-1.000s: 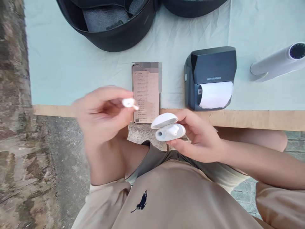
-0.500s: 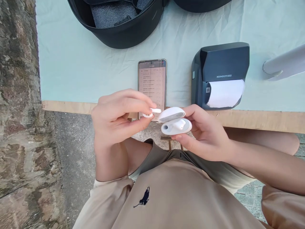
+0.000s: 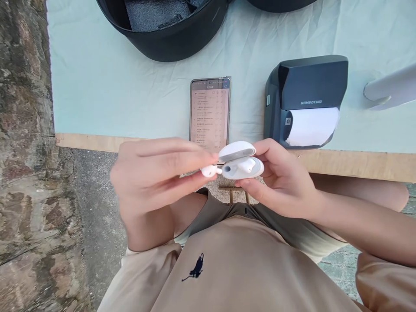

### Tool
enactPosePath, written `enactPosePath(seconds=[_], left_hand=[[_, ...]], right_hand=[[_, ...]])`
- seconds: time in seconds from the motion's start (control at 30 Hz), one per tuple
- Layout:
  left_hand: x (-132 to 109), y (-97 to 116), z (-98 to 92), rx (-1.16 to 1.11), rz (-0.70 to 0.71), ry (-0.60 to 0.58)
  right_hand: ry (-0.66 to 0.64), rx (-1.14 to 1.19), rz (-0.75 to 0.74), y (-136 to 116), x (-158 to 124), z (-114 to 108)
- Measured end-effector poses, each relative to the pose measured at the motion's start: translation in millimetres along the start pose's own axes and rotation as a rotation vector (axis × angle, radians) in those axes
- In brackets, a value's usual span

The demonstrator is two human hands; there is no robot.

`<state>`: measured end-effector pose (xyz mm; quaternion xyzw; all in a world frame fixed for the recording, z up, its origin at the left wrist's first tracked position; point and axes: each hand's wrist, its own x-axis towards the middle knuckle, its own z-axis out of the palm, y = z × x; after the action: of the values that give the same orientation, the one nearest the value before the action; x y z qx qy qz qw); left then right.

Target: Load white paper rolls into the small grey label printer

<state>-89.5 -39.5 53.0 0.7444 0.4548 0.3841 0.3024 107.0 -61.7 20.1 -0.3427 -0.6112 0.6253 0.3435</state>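
My left hand [image 3: 159, 175] pinches a white earbud [image 3: 209, 170] between thumb and fingers, its stem pointing right toward the case. The white earbud case [image 3: 227, 172], lid [image 3: 237, 150] raised, is gripped at its right end by the fingers and thumb of my right hand [image 3: 282, 180]. One slot at the case's left side is a bare dark hole; a second earbud [image 3: 247, 165] lies in the right side. Stem tip and case edge are very close, and whether they touch I cannot tell. Behind the hands a phone [image 3: 209, 112] with a lit list on its screen lies on the table.
A dark label printer [image 3: 312, 82] with white paper out stands right of the phone. Farther right lies a white roll [image 3: 393, 86]. An unzipped black case [image 3: 175, 43] sits at the back. The table's wooden edge [image 3: 87, 142] runs just beyond my hands; a stone wall [image 3: 26, 151] is at left.
The earbud in my left hand has been turned, its stem now toward the case, and brought lower beside the empty slot. My right hand holds the case almost still. The view shifted slightly.
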Motion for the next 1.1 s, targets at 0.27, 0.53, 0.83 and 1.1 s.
enactPosePath(seconds=[0.27, 0.53, 0.83, 1.1], left_hand=[[-22, 6, -16.7, 0.272, 0.133, -0.073], [-1, 12, -0.6, 0.073, -0.038, -0.070], [32, 8, 28.7, -0.028, -0.086, 0.007], [26, -33, 17.2, 0.047, -0.142, 0.059]], right_hand=[[0.032, 0.037, 0.066, -3, 0, -1], [0.035, 0.225, 0.106, -8, 1, -3], [0.032, 0.448, 0.094, -13, 0, 7], [-0.145, -0.014, 0.054, -23, -5, -7]])
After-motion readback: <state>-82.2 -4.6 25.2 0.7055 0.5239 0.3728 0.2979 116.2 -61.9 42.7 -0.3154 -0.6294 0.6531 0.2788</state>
